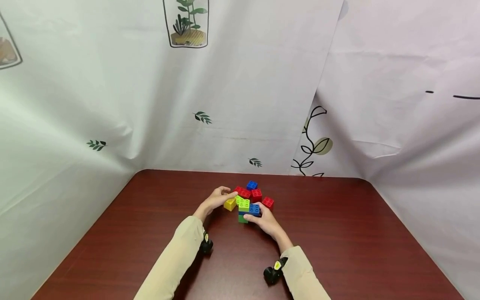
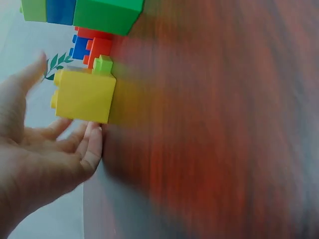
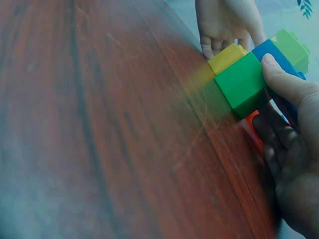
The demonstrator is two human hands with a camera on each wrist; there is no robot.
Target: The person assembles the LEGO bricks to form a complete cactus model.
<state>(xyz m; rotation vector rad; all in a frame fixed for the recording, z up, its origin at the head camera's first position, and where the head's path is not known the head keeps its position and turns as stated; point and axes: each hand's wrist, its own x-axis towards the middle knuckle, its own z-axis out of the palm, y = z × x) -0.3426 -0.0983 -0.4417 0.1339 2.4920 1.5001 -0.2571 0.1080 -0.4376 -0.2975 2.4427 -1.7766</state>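
Note:
My right hand [image 1: 268,221] grips a small stack of toy building bricks, thumb on the near side of its blue brick [image 1: 254,209]. A lime brick [image 1: 244,204] sits on top of that blue brick's left end, with a green brick [image 3: 241,85] beneath it. Left of the stack, my left hand [image 1: 215,200] reaches around a yellow brick [image 2: 85,96]. Its thumb is held away from the brick and its fingers lie at the brick's far side; whether they touch it, I cannot tell. Another lime brick [image 2: 103,65] stands beside the yellow one.
Several red bricks [image 1: 256,195] lie just behind the stack, with one red brick [image 1: 268,202] off to the right. A loose blue brick [image 1: 252,185] is farthest back. The brown table [image 1: 337,233] meets a white patterned cloth [image 1: 243,104] behind.

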